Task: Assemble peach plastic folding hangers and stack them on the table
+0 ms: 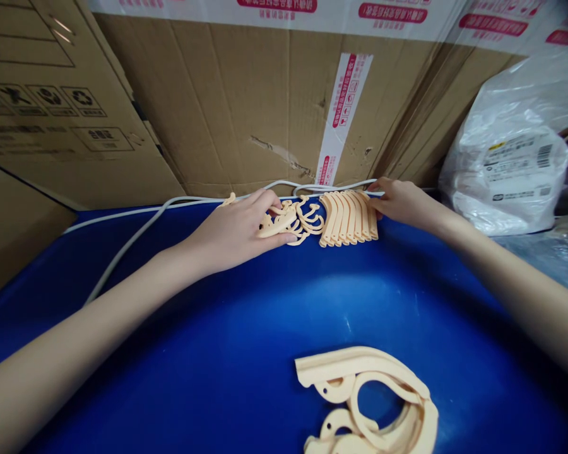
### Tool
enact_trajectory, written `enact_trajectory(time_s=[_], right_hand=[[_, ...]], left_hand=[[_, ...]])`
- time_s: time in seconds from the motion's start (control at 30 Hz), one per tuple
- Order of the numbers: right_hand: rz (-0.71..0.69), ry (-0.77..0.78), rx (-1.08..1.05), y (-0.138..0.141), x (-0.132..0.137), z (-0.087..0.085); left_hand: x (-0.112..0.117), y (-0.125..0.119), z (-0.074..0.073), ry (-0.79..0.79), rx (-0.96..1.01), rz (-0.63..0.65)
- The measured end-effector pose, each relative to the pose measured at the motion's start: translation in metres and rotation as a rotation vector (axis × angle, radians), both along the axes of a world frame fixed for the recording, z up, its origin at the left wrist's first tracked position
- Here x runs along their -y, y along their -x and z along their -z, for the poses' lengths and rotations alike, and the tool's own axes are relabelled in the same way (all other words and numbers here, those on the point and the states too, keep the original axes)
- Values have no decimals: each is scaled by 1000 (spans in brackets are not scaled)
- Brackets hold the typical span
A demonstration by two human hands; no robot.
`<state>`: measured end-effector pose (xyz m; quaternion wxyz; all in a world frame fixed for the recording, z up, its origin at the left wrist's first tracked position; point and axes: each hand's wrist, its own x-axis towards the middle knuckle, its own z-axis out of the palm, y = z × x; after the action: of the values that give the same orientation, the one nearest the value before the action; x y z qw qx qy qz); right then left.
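My left hand (239,228) reaches over a small heap of cream plastic hooks (307,217) at the back of the blue surface. Its thumb and fingers are closed around a cream piece (279,224) at the heap's left side, partly covered by the hand. Just right of the heap stands a tight row of curved cream plastic hanger arms (348,217), side by side. At the right end of that row, my right hand (400,200) touches the last piece, with thumb and forefinger apart.
Nearer me lie larger curved cream plastic pieces (360,359) on the blue surface (208,359). A white cable (137,236) runs along the back edge. Cardboard boxes (246,94) wall off the rear and left. A clear plastic bag with a label (506,164) stands at right.
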<state>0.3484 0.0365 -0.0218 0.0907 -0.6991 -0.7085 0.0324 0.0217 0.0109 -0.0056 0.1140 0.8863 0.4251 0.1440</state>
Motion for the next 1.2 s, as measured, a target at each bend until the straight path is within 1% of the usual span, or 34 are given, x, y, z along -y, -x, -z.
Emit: enact_trajectory(time_s=[0.13, 0.33, 0.43, 0.53, 0.6, 0.67, 0.7, 0.77, 0.8, 0.87, 0.9, 0.93, 0.97, 1.03, 1.1, 1.13, 1.2], right_hand=[[-43, 27, 5, 1, 2, -2], [-38, 32, 73, 4, 6, -4], [-19, 34, 109, 5, 6, -3], [6, 31, 130, 6, 5, -4], [30, 10, 136, 9, 7, -8], [37, -48, 105, 17, 13, -14], [12, -101, 31, 25, 19, -17], [-84, -127, -91, 45, 34, -24], [-210, -81, -300, 57, 43, -26], [-415, 130, -678, 80, 63, -30], [-478, 190, -812, 89, 71, -32], [-505, 231, -885, 95, 78, -35], [-494, 229, -921, 98, 84, -38], [-434, 152, -901, 96, 88, -45], [-397, 45, -816, 87, 86, -53], [-406, -13, -745, 81, 85, -57], [-468, -188, -553, 72, 82, -62]], left_hand=[[5, -2, -3, 85, 145, -32], [7, -1, -5, 73, 322, -68], [8, -3, -6, 115, 415, -97], [9, -5, -9, 251, 523, -144], [9, -7, -12, 403, 605, -185], [10, -9, -14, 558, 691, -212], [11, -11, -15, 617, 731, -218], [16, -15, -15, 685, 802, -216], [19, -18, -14, 708, 839, -202], [28, -25, -10, 757, 932, -160], [34, -29, -9, 795, 976, -134], [40, -32, -8, 825, 1024, -119], [45, -35, -8, 856, 1056, -107], [54, -39, -10, 847, 1094, -80], [59, -40, -14, 774, 1080, -39], [60, -40, -16, 736, 1062, -18], [61, -39, -18, 682, 1034, 9]])
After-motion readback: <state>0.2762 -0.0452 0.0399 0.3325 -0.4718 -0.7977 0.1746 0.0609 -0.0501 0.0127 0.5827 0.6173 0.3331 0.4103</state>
